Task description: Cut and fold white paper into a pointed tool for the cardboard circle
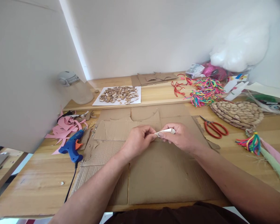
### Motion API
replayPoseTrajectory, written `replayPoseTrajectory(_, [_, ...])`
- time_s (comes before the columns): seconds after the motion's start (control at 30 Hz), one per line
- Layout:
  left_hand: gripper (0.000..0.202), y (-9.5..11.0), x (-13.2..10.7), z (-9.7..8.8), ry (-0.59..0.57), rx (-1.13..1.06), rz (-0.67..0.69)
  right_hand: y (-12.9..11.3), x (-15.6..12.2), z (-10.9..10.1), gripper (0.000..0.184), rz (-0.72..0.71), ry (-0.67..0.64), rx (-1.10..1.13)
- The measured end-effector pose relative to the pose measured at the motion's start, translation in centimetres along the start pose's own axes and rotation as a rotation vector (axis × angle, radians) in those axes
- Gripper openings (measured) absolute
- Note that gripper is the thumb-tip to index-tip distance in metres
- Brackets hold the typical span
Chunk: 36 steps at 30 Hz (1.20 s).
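Both my hands meet over the brown cardboard sheets (168, 174) in the middle of the wooden table. My right hand (180, 137) pinches a small rolled white paper piece (166, 131), its fingers closed round it. My left hand (138, 140) is closed too, with fingertips touching the left tip of the same roll. A blue glue gun (72, 145) lies to the left of my left hand. Red-handled scissors (214, 128) lie to the right of my right hand.
Pink paper scraps (64, 126) lie at the left. A white sheet with brown shell pieces (119, 94) sits on the raised back ledge. Coloured string bundles (205, 90), a woven mat of shells (238, 113), tassels (253, 143) and white stuffing (240, 49) are at the right.
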<state>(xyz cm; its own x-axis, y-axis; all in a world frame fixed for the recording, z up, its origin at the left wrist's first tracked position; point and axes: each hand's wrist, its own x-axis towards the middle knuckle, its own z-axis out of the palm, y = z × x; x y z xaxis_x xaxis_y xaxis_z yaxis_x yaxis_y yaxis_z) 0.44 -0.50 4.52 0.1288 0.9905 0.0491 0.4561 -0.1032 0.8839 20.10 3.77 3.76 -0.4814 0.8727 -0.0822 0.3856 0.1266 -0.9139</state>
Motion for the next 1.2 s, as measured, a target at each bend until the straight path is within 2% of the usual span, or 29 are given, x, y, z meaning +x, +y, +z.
replayPoseTrajectory(0.1, [0.010, -0.2, 0.0, 0.2, 0.044, 0.017, 0.057, -0.2, 0.0, -0.1, 0.027, -0.034, 0.025, -0.022])
replayPoseTrajectory(0.23, [0.010, -0.7, 0.1, 0.1, 0.026, -0.008, 0.059, -0.6, -0.2, 0.0, 0.028, -0.066, 0.071, -0.044])
replayPoseTrajectory(0.5, [0.010, -0.4, 0.0, 0.3, 0.026, 0.054, 0.079, -1.5, -0.7, -0.5, 0.026, -0.066, 0.023, -0.173])
replayPoseTrajectory(0.63, [0.021, -0.1, -0.2, 0.5, 0.004, 0.092, 0.123, -1.2, -0.6, -0.6, 0.024, -0.176, -0.019, -0.334])
replayPoseTrajectory(0.77, [0.026, 0.1, -0.4, 0.6, -0.005, 0.119, 0.164, -1.0, -0.7, -0.5, 0.020, -0.278, -0.054, -0.401])
replayPoseTrajectory(0.93, [0.028, 0.2, -0.4, 0.8, 0.009, 0.145, 0.150, -1.6, -1.0, -0.5, 0.018, -0.389, 0.022, -0.624])
replayPoseTrajectory(1.0, [0.027, 0.0, -0.3, 0.9, 0.022, 0.146, 0.120, -1.7, -1.0, -0.5, 0.020, -0.370, 0.038, -0.644])
replayPoseTrajectory(1.07, [0.026, -0.2, -0.2, 0.8, 0.035, 0.130, 0.088, -1.6, -0.9, -0.6, 0.027, -0.290, 0.071, -0.602])
replayPoseTrajectory(1.13, [0.019, -0.4, -0.1, 0.6, 0.025, 0.115, 0.071, -1.4, -1.0, -0.7, 0.036, -0.201, 0.104, -0.538])
replayPoseTrajectory(1.2, [0.011, -0.5, 0.0, 0.4, 0.005, 0.118, 0.064, -1.2, -1.0, -0.7, 0.040, -0.170, 0.107, -0.483])
